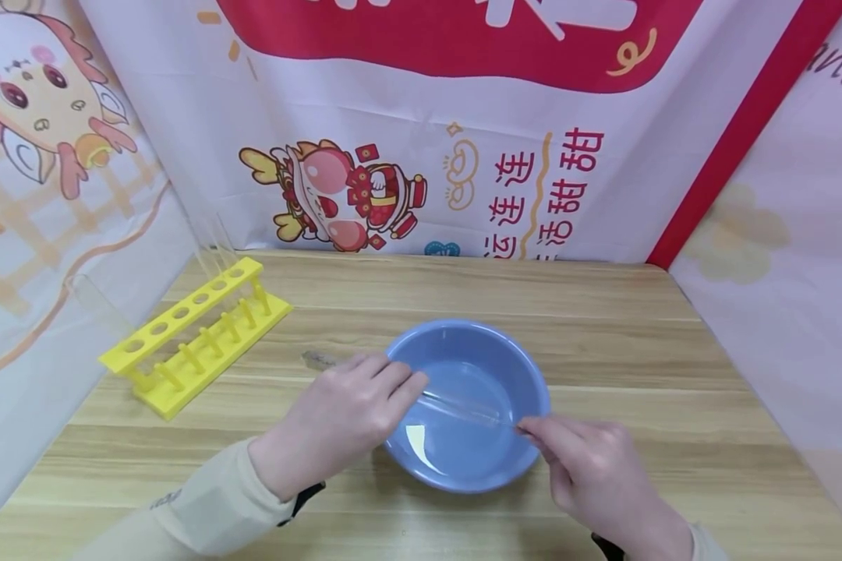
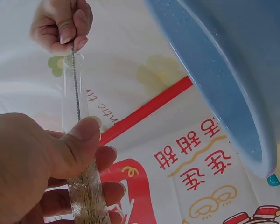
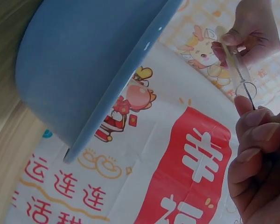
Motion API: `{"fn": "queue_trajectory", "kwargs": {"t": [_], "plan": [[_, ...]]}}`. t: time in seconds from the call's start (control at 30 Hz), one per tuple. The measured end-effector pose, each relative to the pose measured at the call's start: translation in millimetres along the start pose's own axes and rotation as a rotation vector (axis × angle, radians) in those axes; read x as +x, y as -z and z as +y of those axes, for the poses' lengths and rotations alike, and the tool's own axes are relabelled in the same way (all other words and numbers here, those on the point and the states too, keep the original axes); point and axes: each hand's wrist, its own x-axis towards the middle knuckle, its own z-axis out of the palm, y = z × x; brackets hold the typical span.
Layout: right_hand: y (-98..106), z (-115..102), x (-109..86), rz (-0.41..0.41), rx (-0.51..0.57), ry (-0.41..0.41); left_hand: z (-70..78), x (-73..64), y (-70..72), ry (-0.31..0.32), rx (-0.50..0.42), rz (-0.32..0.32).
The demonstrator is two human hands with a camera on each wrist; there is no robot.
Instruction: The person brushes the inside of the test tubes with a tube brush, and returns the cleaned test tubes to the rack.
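A clear glass test tube is held over the blue basin, its mouth toward the right. My left hand grips the tube, fingers and thumb wrapped round it. In the left wrist view, the bristles of a test tube brush lie inside the tube, partly hidden behind the fingers. The brush's twisted wire handle comes out through the tube's mouth. My right hand pinches this wire just outside the mouth, as the right wrist view also shows.
At the left of the wooden table stands a yellow test tube rack. Clear test tubes lean in it, one at the near end and others at the far end. Droplets cling to the basin's inner wall. Printed cloth hangs behind and at the sides.
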Motion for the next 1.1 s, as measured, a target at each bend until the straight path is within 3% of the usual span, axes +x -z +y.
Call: {"fn": "queue_trajectory", "kwargs": {"t": [0.13,0.37,0.57,0.8,1.1], "plan": [[-2,3,3.9,0.078,-0.111,0.059,-0.5,2.2,1.9,0.024,-0.026,-0.039],[-1,6,18.5,0.179,-0.346,0.281,-1.8,3.1,3.7,0.077,-0.079,-0.1],[1,9,20.9,0.24,-0.464,0.428,-2.3,1.2,3.5,0.096,-0.135,-0.12],[3,15,16.0,0.196,-0.503,0.446,-2.9,-1.1,3.5,0.106,-0.186,-0.15],[3,17,10.7,0.112,-0.426,0.365,-4.5,-3.3,6.0,0.104,-0.196,-0.18]]}}
